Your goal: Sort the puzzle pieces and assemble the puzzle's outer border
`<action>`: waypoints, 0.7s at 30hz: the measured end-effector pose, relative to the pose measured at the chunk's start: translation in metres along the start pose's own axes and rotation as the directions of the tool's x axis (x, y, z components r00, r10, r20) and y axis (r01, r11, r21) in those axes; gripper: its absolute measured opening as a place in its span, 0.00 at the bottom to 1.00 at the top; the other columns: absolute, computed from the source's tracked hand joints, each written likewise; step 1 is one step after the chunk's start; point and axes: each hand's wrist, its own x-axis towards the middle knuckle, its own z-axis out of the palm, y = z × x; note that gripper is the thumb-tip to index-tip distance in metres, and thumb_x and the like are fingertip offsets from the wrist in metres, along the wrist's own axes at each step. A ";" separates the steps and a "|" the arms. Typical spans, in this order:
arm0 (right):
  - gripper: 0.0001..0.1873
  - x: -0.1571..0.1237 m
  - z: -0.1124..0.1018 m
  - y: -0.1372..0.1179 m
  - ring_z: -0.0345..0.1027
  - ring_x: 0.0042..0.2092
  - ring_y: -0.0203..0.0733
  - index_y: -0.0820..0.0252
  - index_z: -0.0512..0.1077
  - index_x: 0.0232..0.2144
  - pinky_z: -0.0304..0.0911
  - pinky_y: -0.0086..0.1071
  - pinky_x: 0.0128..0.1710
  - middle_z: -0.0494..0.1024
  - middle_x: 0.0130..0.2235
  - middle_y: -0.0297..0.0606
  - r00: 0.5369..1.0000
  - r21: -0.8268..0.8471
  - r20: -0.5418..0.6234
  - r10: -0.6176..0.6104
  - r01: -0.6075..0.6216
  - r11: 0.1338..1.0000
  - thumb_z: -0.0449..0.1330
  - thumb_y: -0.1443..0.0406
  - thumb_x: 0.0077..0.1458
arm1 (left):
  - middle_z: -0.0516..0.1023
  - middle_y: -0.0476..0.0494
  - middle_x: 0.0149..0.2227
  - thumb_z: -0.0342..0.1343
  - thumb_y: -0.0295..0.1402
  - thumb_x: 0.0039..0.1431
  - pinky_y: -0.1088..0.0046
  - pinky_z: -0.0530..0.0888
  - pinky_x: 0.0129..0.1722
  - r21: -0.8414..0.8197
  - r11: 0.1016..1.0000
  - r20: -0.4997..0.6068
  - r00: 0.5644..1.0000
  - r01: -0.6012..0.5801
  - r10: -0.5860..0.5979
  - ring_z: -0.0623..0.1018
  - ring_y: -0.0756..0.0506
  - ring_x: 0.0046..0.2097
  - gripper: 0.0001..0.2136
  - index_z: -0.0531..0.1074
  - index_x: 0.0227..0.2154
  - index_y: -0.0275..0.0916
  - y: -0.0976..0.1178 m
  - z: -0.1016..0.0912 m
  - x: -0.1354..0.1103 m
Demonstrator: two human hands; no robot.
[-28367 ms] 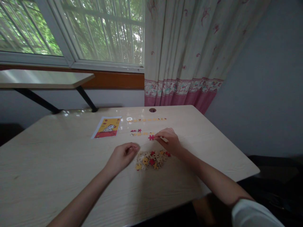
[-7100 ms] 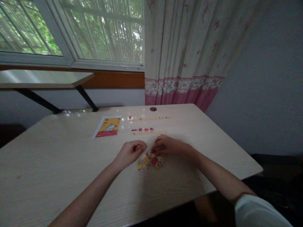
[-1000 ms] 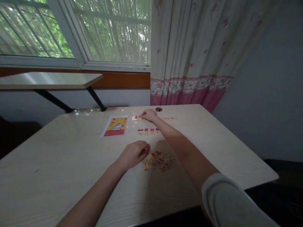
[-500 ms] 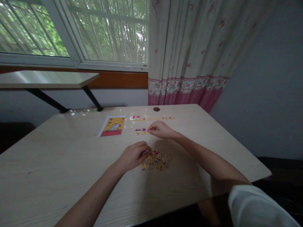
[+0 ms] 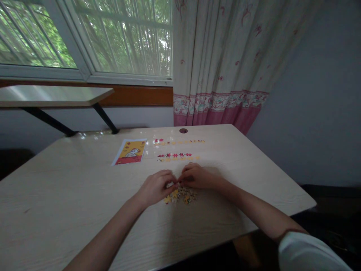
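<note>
My left hand [image 5: 158,187] is closed in a pinch at the left edge of a pile of jigsaw puzzle pieces [image 5: 187,195]. Its fingertips meet those of my right hand [image 5: 197,176], which comes in over the back of the pile, also pinching. A small dark red puzzle piece [image 5: 181,183] shows at the fingertips of both hands, partly covered by them. The pile mixes yellow pieces with pale, plain ones, and my fingers hide some of it. Beyond my hands lies a row of red puzzle pieces [image 5: 175,155], with yellow ones [image 5: 183,159] just in front.
Farther back sits another row of yellow pieces [image 5: 180,142], with two red pieces [image 5: 158,140] at its left. A printed picture sheet [image 5: 130,152] lies left of the rows. A cable hole [image 5: 183,131] is near the table's back edge. A raised shelf [image 5: 56,96] stands at back left.
My right hand has come back from the near row of pieces to the pile, meeting my left hand. That row now shows uncovered. The whole view has shifted slightly.
</note>
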 end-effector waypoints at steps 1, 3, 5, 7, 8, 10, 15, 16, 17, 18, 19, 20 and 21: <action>0.08 0.000 0.000 0.000 0.66 0.36 0.35 0.55 0.76 0.36 0.58 0.31 0.41 0.75 0.33 0.35 1.000 0.004 -0.001 -0.001 0.001 1.000 0.61 0.64 0.51 | 0.72 0.48 0.30 0.51 0.38 0.58 0.74 0.68 0.32 -0.012 1.000 0.003 1.000 -0.001 0.001 0.72 0.48 0.34 0.09 0.72 0.32 0.41 0.000 0.000 0.000; 0.07 0.001 -0.002 -0.002 0.66 0.36 0.35 0.55 0.76 0.34 0.58 0.30 0.40 0.75 0.32 0.34 1.000 0.010 -0.006 -0.007 0.007 1.000 0.61 0.65 0.51 | 0.72 0.48 0.30 0.51 0.38 0.58 0.74 0.68 0.33 -0.031 1.000 0.010 1.000 -0.003 0.004 0.72 0.48 0.34 0.08 0.72 0.31 0.41 0.000 -0.001 0.001; 0.05 0.001 -0.003 -0.004 0.66 0.37 0.35 0.56 0.75 0.33 0.58 0.30 0.41 0.75 0.32 0.34 1.000 0.015 -0.007 -0.012 0.013 1.000 0.62 0.64 0.50 | 0.72 0.48 0.30 0.51 0.37 0.58 0.74 0.68 0.33 -0.036 0.999 0.021 1.000 0.001 0.000 0.72 0.47 0.35 0.08 0.73 0.31 0.41 0.000 -0.001 0.001; 0.05 0.000 -0.005 -0.005 0.66 0.37 0.35 0.57 0.75 0.32 0.58 0.30 0.41 0.75 0.32 0.34 1.000 0.028 0.000 -0.011 0.011 1.000 0.63 0.63 0.49 | 0.72 0.48 0.30 0.51 0.35 0.57 0.74 0.68 0.33 -0.036 0.999 0.024 1.000 0.007 -0.007 0.72 0.47 0.35 0.07 0.73 0.31 0.41 0.000 -0.002 0.000; 0.06 -0.001 -0.006 -0.005 0.66 0.37 0.35 0.57 0.75 0.31 0.58 0.30 0.42 0.75 0.32 0.34 1.000 0.034 0.003 -0.005 0.005 0.999 0.63 0.63 0.49 | 0.72 0.48 0.30 0.51 0.33 0.57 0.74 0.68 0.33 -0.037 0.999 0.023 1.000 0.009 -0.008 0.72 0.47 0.35 0.06 0.72 0.31 0.41 0.000 -0.002 0.000; 0.07 -0.002 -0.008 -0.005 0.65 0.38 0.35 0.58 0.74 0.31 0.58 0.30 0.42 0.74 0.32 0.34 1.000 0.042 0.001 0.010 -0.010 0.999 0.63 0.61 0.49 | 0.71 0.48 0.30 0.50 0.30 0.56 0.74 0.68 0.33 -0.045 0.999 0.020 1.000 0.006 -0.005 0.72 0.47 0.34 0.06 0.72 0.31 0.41 0.000 -0.003 0.000; 0.07 -0.007 -0.014 0.001 0.65 0.40 0.36 0.58 0.74 0.30 0.57 0.32 0.44 0.73 0.33 0.34 1.000 0.076 -0.014 0.010 -0.009 0.997 0.62 0.60 0.50 | 0.70 0.48 0.30 0.51 0.27 0.53 0.75 0.67 0.31 -0.068 0.998 0.034 0.999 -0.002 0.004 0.71 0.48 0.33 0.07 0.72 0.32 0.41 0.001 -0.004 -0.001; 0.07 -0.008 -0.015 0.002 0.65 0.39 0.36 0.58 0.74 0.30 0.57 0.32 0.45 0.73 0.33 0.34 1.000 0.090 -0.004 0.003 -0.002 0.996 0.63 0.61 0.49 | 0.71 0.48 0.31 0.51 0.26 0.52 0.75 0.67 0.31 -0.072 0.997 0.037 0.999 -0.004 0.007 0.71 0.48 0.33 0.07 0.72 0.32 0.40 0.002 -0.004 -0.001; 0.06 -0.008 -0.016 0.003 0.65 0.39 0.36 0.58 0.74 0.30 0.57 0.31 0.44 0.73 0.33 0.34 1.000 0.106 0.010 -0.006 0.005 0.994 0.63 0.62 0.49 | 0.71 0.48 0.31 0.51 0.26 0.52 0.75 0.67 0.32 -0.077 0.997 0.040 0.999 -0.007 0.010 0.71 0.48 0.33 0.07 0.72 0.32 0.40 0.002 -0.005 0.000; 0.06 -0.009 -0.017 0.003 0.65 0.39 0.35 0.58 0.74 0.30 0.58 0.31 0.44 0.73 0.33 0.34 1.000 0.124 0.025 -0.015 0.011 0.992 0.64 0.63 0.48 | 0.71 0.48 0.31 0.51 0.26 0.52 0.75 0.67 0.32 -0.082 0.997 0.043 0.999 -0.009 0.013 0.71 0.48 0.33 0.07 0.72 0.32 0.40 0.002 -0.005 0.000; 0.06 -0.009 -0.018 0.003 0.65 0.38 0.35 0.59 0.74 0.30 0.58 0.30 0.44 0.73 0.32 0.34 0.999 0.143 0.040 -0.021 0.015 0.990 0.64 0.63 0.48 | 0.70 0.48 0.31 0.51 0.25 0.52 0.75 0.67 0.32 -0.088 0.996 0.044 0.999 -0.010 0.014 0.71 0.48 0.33 0.07 0.72 0.31 0.40 0.003 -0.005 0.000; 0.06 -0.009 -0.019 0.003 0.65 0.38 0.35 0.59 0.74 0.30 0.58 0.30 0.43 0.73 0.32 0.34 0.998 0.160 0.053 -0.027 0.018 0.987 0.64 0.63 0.48 | 0.70 0.48 0.31 0.51 0.25 0.52 0.75 0.67 0.31 -0.094 0.995 0.044 0.999 -0.011 0.015 0.71 0.48 0.33 0.07 0.72 0.31 0.40 0.003 -0.005 0.000; 0.06 -0.010 -0.020 0.002 0.66 0.38 0.35 0.59 0.74 0.29 0.59 0.30 0.43 0.73 0.32 0.34 0.998 0.173 0.061 -0.031 0.020 0.985 0.64 0.63 0.48 | 0.70 0.48 0.31 0.51 0.25 0.52 0.75 0.67 0.30 -0.101 0.995 0.045 0.999 -0.012 0.016 0.71 0.48 0.33 0.07 0.72 0.31 0.40 0.003 -0.006 0.000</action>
